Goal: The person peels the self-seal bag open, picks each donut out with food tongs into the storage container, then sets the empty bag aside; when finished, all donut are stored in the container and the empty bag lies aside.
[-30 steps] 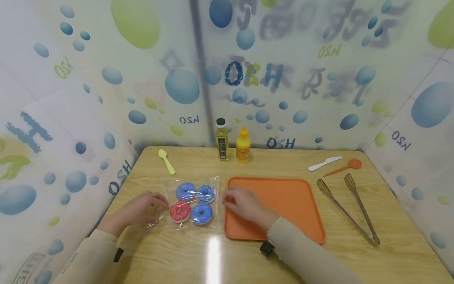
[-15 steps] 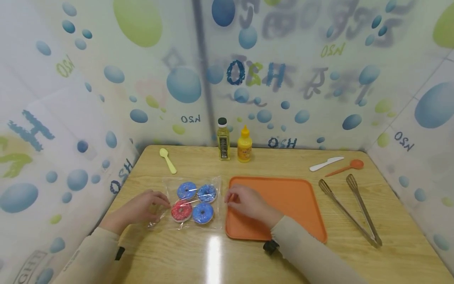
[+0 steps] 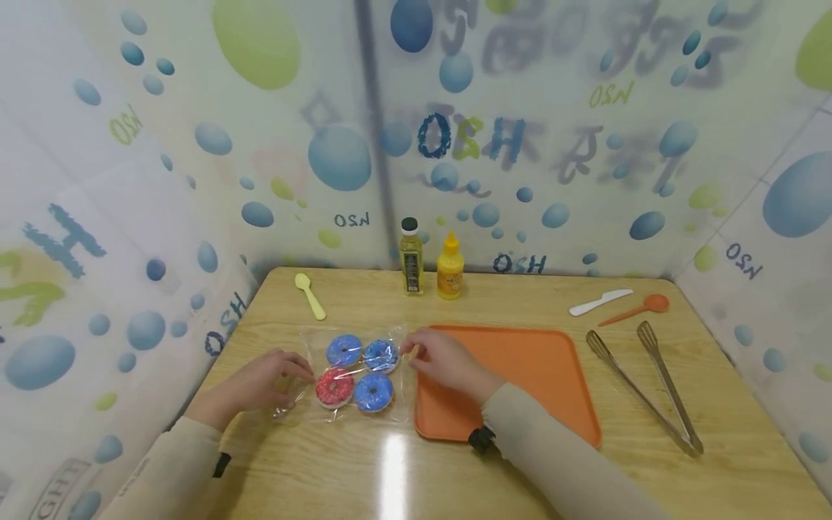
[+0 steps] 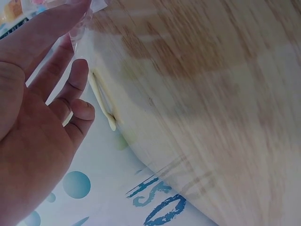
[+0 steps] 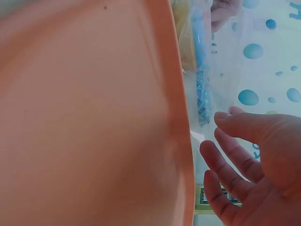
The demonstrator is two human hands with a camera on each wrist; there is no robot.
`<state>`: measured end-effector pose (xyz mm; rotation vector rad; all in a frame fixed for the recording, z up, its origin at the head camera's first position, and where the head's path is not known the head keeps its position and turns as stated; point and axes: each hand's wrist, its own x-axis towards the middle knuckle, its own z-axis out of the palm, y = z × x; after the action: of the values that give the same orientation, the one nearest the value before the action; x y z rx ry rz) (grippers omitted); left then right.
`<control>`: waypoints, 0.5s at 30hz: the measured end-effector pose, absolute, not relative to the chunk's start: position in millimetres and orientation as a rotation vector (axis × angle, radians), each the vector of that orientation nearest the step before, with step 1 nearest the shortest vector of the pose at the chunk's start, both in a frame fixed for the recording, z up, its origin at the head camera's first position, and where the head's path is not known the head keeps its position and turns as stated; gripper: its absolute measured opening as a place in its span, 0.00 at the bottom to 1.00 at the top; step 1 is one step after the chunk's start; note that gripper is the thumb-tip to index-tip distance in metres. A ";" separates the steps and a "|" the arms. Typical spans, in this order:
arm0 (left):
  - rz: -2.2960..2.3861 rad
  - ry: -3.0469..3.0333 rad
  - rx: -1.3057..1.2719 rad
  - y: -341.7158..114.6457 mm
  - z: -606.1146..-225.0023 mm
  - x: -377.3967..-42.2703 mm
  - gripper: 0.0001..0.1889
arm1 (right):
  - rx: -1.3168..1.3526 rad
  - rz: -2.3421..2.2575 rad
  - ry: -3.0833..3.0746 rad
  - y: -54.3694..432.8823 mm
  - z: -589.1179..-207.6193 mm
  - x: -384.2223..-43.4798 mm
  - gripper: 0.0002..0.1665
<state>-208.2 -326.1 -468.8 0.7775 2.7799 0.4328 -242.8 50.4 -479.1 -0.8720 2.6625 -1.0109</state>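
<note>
A clear plastic bag (image 3: 401,404) lies on the table with one red-pink toy donut (image 3: 334,388) and several blue ones, among them a blue donut (image 3: 373,392), inside. At its left edge my left hand (image 3: 263,383) pinches the crumpled plastic between thumb and index finger; in the left wrist view the other fingers curl loosely. My right hand (image 3: 448,361) is over the left rim of the orange tray (image 3: 513,375), its fingertips by the bag's upper right side. In the right wrist view those fingers (image 5: 225,172) are bent and relaxed, with nothing visibly gripped.
An oil bottle (image 3: 412,260) and a yellow squeeze bottle (image 3: 450,271) stand at the back. A pale yellow spoon (image 3: 310,297) lies back left. On the right are a white knife (image 3: 601,302), an orange spoon (image 3: 640,308) and metal tongs (image 3: 676,415).
My right hand has shifted slightly left and away from me, from the tray's edge to the bag's upper right side. The left hand and the bag stay in place.
</note>
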 end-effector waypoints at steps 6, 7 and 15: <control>0.437 2.767 0.794 -325.3 -472.0 -210.4 0.22 | -0.891 -0.985 2.682 47.9 -485.4 -250.2 0.05; 0.436 2.767 0.795 -325.3 -472.0 -210.3 0.22 | -0.892 -0.982 2.683 47.6 -485.0 -250.4 0.04; 0.434 2.775 0.805 -327.1 -471.0 -209.0 0.22 | -0.922 -0.997 2.680 48.2 -481.0 -249.3 0.02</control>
<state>-209.0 -327.1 -471.0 0.8046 2.7751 0.4339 -249.3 48.2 -481.0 -0.9220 2.6803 -0.9967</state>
